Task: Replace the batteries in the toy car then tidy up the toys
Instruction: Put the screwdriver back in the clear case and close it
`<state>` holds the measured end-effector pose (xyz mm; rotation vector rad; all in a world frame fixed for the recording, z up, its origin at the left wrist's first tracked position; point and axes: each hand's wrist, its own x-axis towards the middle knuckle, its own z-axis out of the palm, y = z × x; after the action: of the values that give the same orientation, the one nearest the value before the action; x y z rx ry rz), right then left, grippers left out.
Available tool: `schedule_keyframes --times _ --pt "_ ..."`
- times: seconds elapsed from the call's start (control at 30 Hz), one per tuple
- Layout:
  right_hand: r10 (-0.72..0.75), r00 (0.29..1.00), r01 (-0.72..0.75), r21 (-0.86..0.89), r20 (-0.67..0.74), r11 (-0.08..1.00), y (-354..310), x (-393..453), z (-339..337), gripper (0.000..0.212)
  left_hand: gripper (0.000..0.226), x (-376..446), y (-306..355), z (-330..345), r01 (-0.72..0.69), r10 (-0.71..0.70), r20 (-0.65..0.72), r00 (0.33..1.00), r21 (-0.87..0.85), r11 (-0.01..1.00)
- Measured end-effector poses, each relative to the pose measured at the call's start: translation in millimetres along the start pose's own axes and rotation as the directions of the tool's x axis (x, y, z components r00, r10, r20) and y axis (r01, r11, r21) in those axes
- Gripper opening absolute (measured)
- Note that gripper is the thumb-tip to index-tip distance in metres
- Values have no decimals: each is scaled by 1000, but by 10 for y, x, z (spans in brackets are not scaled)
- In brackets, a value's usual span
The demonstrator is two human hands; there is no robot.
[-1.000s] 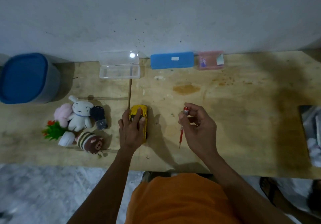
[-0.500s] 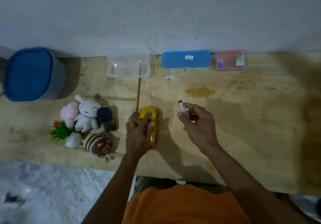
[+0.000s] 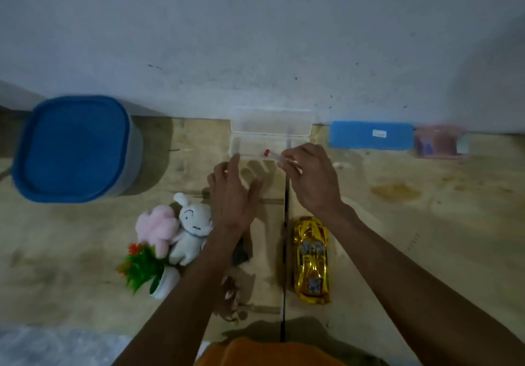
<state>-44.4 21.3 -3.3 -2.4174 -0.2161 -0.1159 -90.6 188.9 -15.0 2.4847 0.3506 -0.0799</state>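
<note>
Wooden plywood tabletop (image 3: pixel 426 238) against a pale grey wall, seen from above. Right hand (image 3: pixel 312 178) reaching toward the back edge, fingers curled and pinching a slim screwdriver with clear handle and red cap (image 3: pixel 274 154), its red end pointing left over the front rim of an open clear plastic box (image 3: pixel 270 138). Left hand (image 3: pixel 233 192) just beside it, fingers straight and loosely spread, fingertips at the box's front left corner; contact with the box unclear. Shiny yellow toy car (image 3: pixel 311 260) lying free on the table below the right forearm, near the front edge, untouched. Left of the left forearm, a cluster of small toys: white plush rabbit (image 3: pixel 193 229), pink plush (image 3: pixel 156 226), green plastic plant in a white pot (image 3: pixel 145 269). Large blue-lidded tub (image 3: pixel 74 149) far left. Blue rectangular case (image 3: pixel 370 135) and blurred pink box (image 3: pixel 439 141) along the wall, right of the clear box.
</note>
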Motion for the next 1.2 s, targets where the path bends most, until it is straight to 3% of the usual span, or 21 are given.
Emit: schedule_keyframes --times 0.2,0.43,0.57,0.77,0.93,1.1,1.2 --pt "-243 970 225 -386 4 895 37 505 466 9 89 639 -104 -74 81 -92 98 991 106 991" --pt "-265 957 289 -513 122 808 193 633 694 4 76 863 -234 46 26 -48 143 989 153 988" --pt "-269 953 301 -516 137 802 203 622 738 6 75 847 -277 72 15 -32 133 991 131 991" --pt "-164 981 96 -479 -102 873 120 666 431 30 74 858 -279 60 30 -46 129 991 125 992" --pt "-67 995 95 -510 74 855 170 762 303 50 66 864 -307 104 18 -25 111 994 63 998" --pt "0 995 37 -359 100 932 141 777 252 41 64 891 -294 103 37 -38 102 994 11 999" --pt "-51 997 69 -358 60 931 121 658 216 32 86 892 -285 90 116 -107 105 989 -78 990"
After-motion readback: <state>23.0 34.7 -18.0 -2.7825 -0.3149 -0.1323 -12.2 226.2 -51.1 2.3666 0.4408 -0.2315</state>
